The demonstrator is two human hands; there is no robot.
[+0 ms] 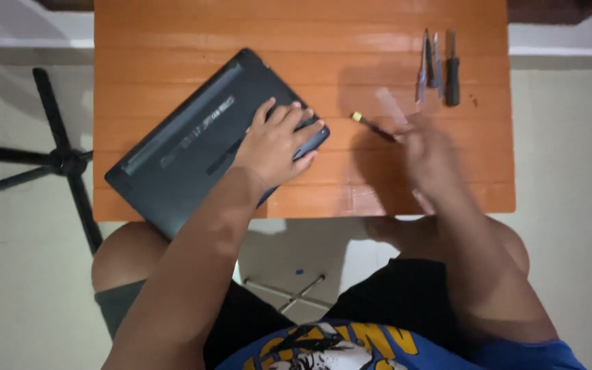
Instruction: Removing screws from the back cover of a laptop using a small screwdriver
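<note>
The left hand (277,140) lies flat, fingers spread and relaxed, on the near right corner of the dark laptop (200,140). The laptop rests underside up on the orange table (310,41), its long axis running diagonally from near left to far right. The blurred right hand (427,152) grips a slim screwdriver (373,127) whose tip points left. Farther back, small tools (438,67) lie side by side, pointing away.

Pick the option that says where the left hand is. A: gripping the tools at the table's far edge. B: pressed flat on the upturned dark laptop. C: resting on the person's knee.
B: the left hand lies palm-down on the laptop, its fingers spread near one corner.
</note>
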